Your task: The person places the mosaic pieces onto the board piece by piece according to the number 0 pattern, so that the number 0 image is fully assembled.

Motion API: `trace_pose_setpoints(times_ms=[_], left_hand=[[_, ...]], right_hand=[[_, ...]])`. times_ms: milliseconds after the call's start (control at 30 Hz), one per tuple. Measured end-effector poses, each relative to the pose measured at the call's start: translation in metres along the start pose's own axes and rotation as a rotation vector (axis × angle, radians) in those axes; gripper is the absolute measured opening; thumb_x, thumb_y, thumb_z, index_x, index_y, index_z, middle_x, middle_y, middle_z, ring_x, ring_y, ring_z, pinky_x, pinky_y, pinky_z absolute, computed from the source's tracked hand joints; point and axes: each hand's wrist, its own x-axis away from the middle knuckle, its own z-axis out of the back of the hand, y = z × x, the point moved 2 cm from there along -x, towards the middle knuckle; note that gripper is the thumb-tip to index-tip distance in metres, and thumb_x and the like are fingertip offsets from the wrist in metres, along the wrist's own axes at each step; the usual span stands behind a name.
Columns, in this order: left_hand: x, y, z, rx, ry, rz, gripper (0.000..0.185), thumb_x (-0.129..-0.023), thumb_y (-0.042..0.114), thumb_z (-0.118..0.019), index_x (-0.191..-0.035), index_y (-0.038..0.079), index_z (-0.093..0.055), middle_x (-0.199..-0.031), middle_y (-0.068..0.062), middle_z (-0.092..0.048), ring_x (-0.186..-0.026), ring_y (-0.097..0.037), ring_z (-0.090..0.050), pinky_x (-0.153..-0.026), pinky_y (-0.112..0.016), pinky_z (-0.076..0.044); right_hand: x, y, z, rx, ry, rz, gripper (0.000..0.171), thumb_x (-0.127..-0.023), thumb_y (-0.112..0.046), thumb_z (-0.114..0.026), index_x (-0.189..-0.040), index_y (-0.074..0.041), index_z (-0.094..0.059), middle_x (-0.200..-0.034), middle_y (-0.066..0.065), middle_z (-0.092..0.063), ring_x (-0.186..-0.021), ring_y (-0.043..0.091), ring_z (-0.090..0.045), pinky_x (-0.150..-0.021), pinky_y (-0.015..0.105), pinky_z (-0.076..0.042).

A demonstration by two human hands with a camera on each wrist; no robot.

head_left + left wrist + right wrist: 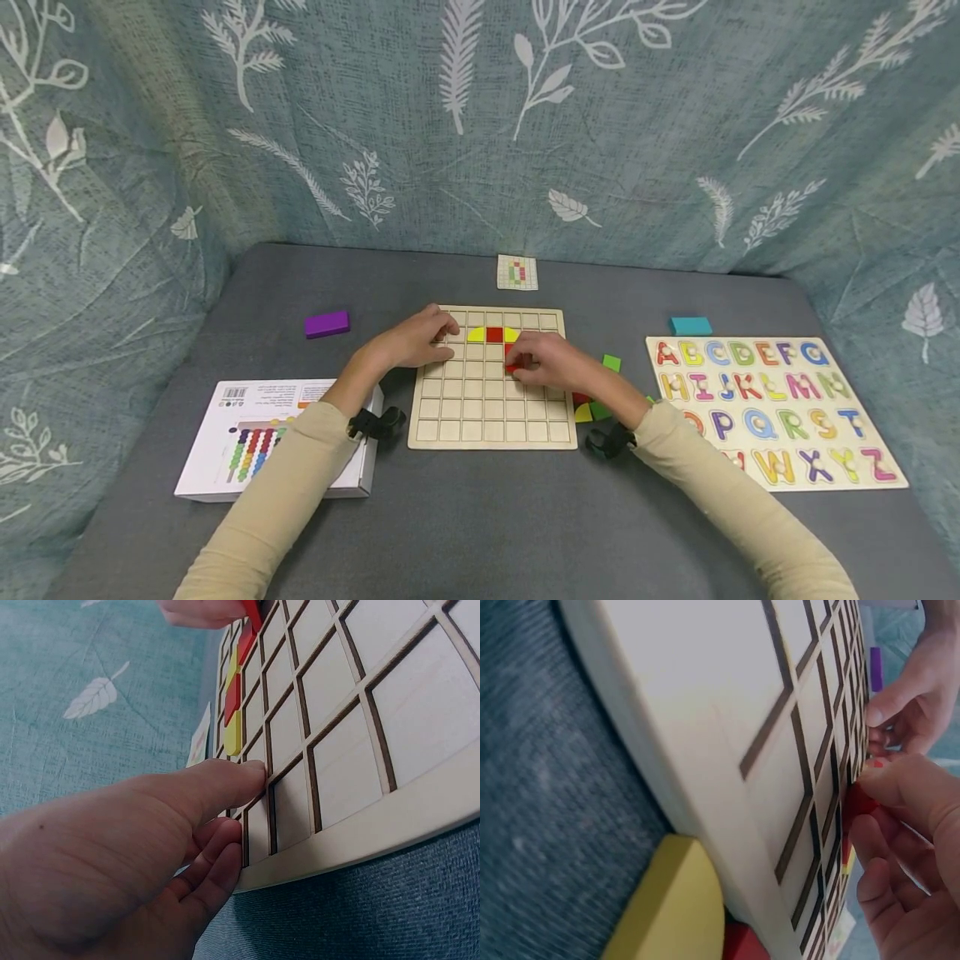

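Pale wooden grid board [471,409]: yellow-red-yellow tile row [494,334] laid; right hand [551,358] pinches red tile [859,802]; left hand [412,340] parted; green square tiles [611,363] unplaced.

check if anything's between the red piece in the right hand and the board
Nothing visible stands between the red piece in the right hand and the grid board; the left hand rests at the board's left edge.

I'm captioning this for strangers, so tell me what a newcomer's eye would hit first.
Likely the wooden grid board at the head view's centre, where the right hand holds a red piece and the left hand touches the left edge. Next, perhaps, the colourful alphabet board on the right, then the white box on the left, partly behind a sleeve.
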Motion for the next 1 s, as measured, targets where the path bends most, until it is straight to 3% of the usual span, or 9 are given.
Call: trace_pose_setpoints(times_ms=[300, 467, 733, 1000], left_hand=[[0.000, 0.001, 0.001, 0.019, -0.011, 0.001, 0.037, -0.095, 0.014, -0.060, -0.128, -0.001, -0.052, -0.112, -0.014, -0.046, -0.098, -0.023, -0.044, -0.090, -0.039, -0.040], [0.001, 0.001, 0.001, 0.023, -0.010, 0.001, 0.037, -0.095, 0.014, -0.060, -0.128, -0.002, -0.052, -0.113, -0.016, -0.046, -0.099, -0.024, -0.045, -0.091, -0.040, -0.042], [0.000, 0.001, -0.001, 0.017, -0.012, 0.009, 0.038, -0.095, 0.014, -0.060, -0.128, -0.001, -0.052, -0.114, -0.015, -0.047, -0.100, -0.024, -0.046, -0.091, -0.040, -0.042], [-0.001, 0.002, 0.000, 0.020, -0.001, 0.010, 0.037, -0.095, 0.014, -0.060, -0.128, -0.001, -0.052, -0.116, -0.016, -0.047, -0.102, -0.024, -0.047, -0.093, -0.042, -0.043]], right_hand=[[-0.003, -0.012, -0.003, 0.134, -0.025, 0.014, 0.006, -0.088, -0.008, -0.069, -0.090, -0.007, -0.075, -0.089, 0.004, -0.067, -0.081, 0.014, -0.062, -0.074, 0.024, -0.051], [0.006, -0.018, -0.004, 0.137, -0.020, 0.017, 0.011, -0.089, -0.013, -0.070, -0.098, -0.009, -0.075, -0.091, 0.003, -0.067, -0.081, 0.012, -0.061, -0.073, 0.023, -0.050], [0.064, -0.001, 0.006, -0.015, 0.098, -0.096, 0.019, -0.088, -0.013, -0.071, -0.106, -0.006, -0.071, -0.088, 0.003, -0.065, -0.074, 0.006, -0.055, -0.066, 0.022, -0.047], [0.107, 0.015, 0.013, -0.063, 0.210, -0.252, 0.025, -0.085, -0.012, -0.073, -0.110, -0.007, -0.070, -0.092, 0.004, -0.064, -0.073, 0.005, -0.055, -0.063, 0.023, -0.046]])
